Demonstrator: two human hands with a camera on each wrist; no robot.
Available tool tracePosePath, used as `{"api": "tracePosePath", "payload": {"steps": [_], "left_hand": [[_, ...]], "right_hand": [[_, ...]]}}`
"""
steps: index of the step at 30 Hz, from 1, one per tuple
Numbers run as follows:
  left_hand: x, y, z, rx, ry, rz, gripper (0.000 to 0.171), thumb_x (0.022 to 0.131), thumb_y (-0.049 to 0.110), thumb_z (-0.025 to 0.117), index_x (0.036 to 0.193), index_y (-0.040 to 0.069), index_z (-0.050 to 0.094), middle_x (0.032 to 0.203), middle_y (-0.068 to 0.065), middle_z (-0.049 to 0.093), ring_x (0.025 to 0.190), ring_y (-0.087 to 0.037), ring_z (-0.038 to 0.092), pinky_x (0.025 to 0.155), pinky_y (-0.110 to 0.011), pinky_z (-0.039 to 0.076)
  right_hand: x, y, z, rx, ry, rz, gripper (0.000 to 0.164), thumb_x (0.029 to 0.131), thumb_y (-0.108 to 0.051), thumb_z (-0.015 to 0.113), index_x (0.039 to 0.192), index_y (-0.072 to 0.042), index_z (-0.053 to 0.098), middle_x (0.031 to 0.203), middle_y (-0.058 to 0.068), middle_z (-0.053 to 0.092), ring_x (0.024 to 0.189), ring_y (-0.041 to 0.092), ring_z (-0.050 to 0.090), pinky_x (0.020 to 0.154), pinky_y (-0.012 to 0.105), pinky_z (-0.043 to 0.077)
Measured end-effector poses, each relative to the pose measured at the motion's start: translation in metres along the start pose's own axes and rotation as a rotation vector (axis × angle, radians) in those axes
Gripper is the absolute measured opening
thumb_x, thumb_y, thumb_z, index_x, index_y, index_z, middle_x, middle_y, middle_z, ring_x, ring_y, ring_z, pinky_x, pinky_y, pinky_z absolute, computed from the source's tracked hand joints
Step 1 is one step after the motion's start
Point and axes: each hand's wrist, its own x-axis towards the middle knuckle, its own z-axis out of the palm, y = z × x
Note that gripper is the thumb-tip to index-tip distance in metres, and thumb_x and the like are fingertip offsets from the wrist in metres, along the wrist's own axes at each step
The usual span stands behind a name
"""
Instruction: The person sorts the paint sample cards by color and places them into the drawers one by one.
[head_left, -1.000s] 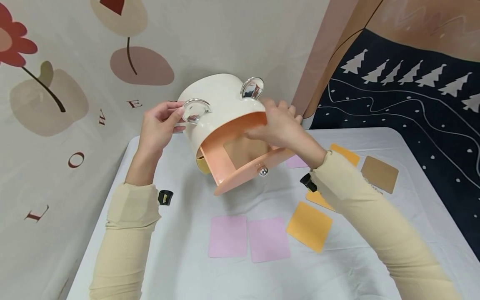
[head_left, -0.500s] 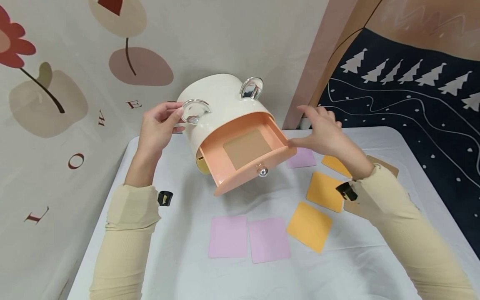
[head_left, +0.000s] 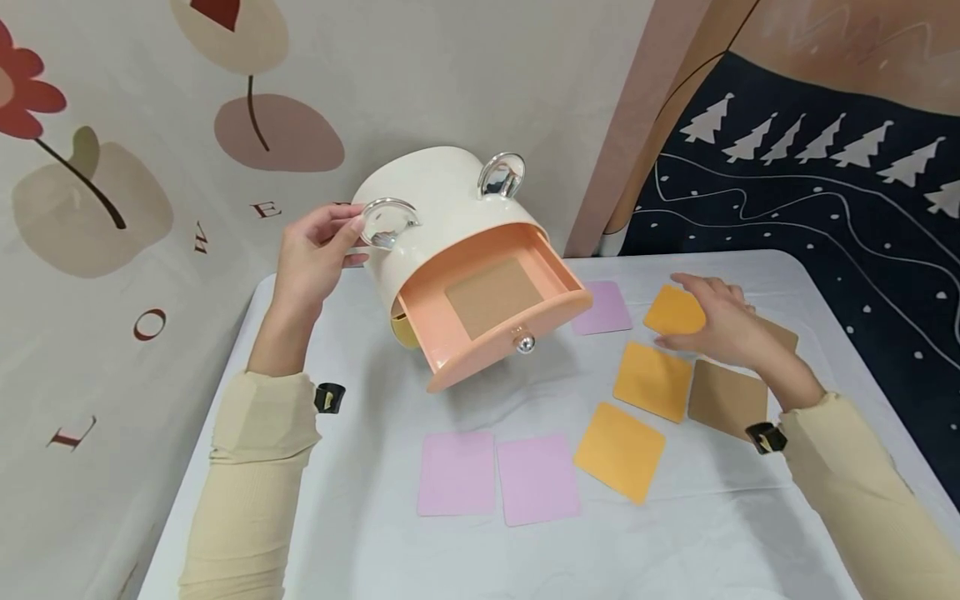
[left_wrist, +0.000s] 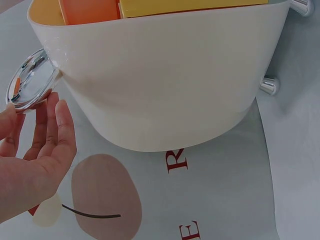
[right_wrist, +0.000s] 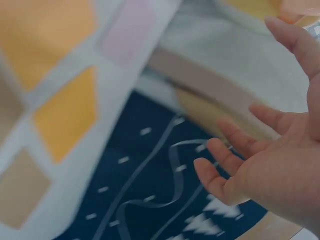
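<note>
A cream storage box (head_left: pixel 431 187) with two round silver ears stands tilted at the back of the table. Its peach drawer (head_left: pixel 427 329) is pulled out at the front, and a brown square card (head_left: pixel 493 297) lies inside. My left hand (head_left: pixel 309 260) pinches the rim of the near silver ear (head_left: pixel 387 223) between thumb and fingers, as the left wrist view also shows. Over the cards on the right, my right hand (head_left: pixel 723 325) hovers with fingers spread and nothing held. Closest under it is an orange card (head_left: pixel 670 310), partly covered by the fingers.
More orange cards (head_left: pixel 652 382) lie in a slanting row, with brown cards (head_left: pixel 723 400) to their right. Two lilac cards (head_left: pixel 456 473) sit side by side at the front, and another lilac card (head_left: pixel 604 308) lies beside the drawer. A patterned wall cloth (head_left: pixel 465 75) backs the table.
My right hand has come away from above the drawer, moving right and down to the cards, fingers spread. My left hand keeps hold of the silver ear. The brown card stays in the drawer.
</note>
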Motion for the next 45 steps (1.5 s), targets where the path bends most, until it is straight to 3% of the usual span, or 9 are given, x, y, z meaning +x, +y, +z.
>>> {"api": "tracePosePath", "payload": {"steps": [4, 11, 21, 28, 36, 45], "left_hand": [[-0.001, -0.001, 0.000, 0.016, 0.003, -0.009, 0.029, 0.088, 0.019, 0.060, 0.113, 0.004, 0.062, 0.096, -0.004, 0.060, 0.080, -0.013, 0.059, 0.067, -0.017, 0.053], [-0.001, -0.004, -0.001, 0.019, 0.009, -0.001, 0.028, 0.089, 0.018, 0.059, 0.113, 0.003, 0.061, 0.095, -0.003, 0.060, 0.081, -0.015, 0.059, 0.067, -0.018, 0.053], [0.000, -0.005, -0.001, 0.035, 0.017, 0.018, 0.028, 0.089, 0.018, 0.059, 0.113, 0.004, 0.061, 0.095, -0.004, 0.060, 0.081, -0.015, 0.060, 0.067, -0.017, 0.053], [0.000, -0.003, -0.002, 0.033, 0.013, 0.011, 0.028, 0.088, 0.019, 0.060, 0.113, 0.005, 0.062, 0.095, -0.004, 0.060, 0.081, -0.015, 0.059, 0.066, -0.016, 0.053], [0.000, -0.003, -0.001, 0.030, 0.010, 0.005, 0.028, 0.088, 0.019, 0.060, 0.113, 0.004, 0.061, 0.096, -0.004, 0.060, 0.081, -0.013, 0.059, 0.067, -0.017, 0.053], [0.001, -0.002, 0.000, 0.032, 0.007, 0.008, 0.029, 0.089, 0.018, 0.059, 0.113, 0.003, 0.061, 0.096, -0.004, 0.060, 0.080, -0.014, 0.059, 0.067, -0.017, 0.053]], "right_hand": [[-0.012, 0.034, 0.013, 0.006, 0.007, 0.019, 0.092, 0.074, -0.034, 0.075, 0.138, 0.006, 0.023, 0.133, 0.037, 0.023, 0.114, 0.052, 0.021, 0.087, 0.069, 0.029], [-0.033, 0.086, 0.032, 0.069, -0.043, 0.087, 0.093, 0.076, -0.029, 0.073, 0.138, 0.011, 0.016, 0.134, 0.041, 0.011, 0.121, 0.059, 0.005, 0.084, 0.079, 0.010], [-0.055, 0.131, 0.054, 0.096, -0.062, 0.055, 0.097, 0.069, -0.022, 0.079, 0.137, 0.011, 0.017, 0.132, 0.040, 0.019, 0.114, 0.060, 0.014, 0.076, 0.080, 0.016], [-0.063, 0.150, 0.066, 0.128, -0.098, 0.065, 0.105, 0.065, -0.022, 0.081, 0.139, 0.009, 0.013, 0.133, 0.041, 0.017, 0.117, 0.060, 0.011, 0.078, 0.080, 0.010], [-0.061, 0.156, 0.074, 0.050, -0.078, 0.039, 0.105, 0.059, -0.018, 0.082, 0.136, 0.010, 0.017, 0.130, 0.041, 0.022, 0.114, 0.058, 0.018, 0.077, 0.075, 0.020], [-0.061, 0.159, 0.080, 0.023, -0.065, 0.082, 0.106, 0.060, -0.021, 0.082, 0.138, 0.006, 0.016, 0.128, 0.041, 0.019, 0.112, 0.059, 0.017, 0.076, 0.072, 0.020]]}}
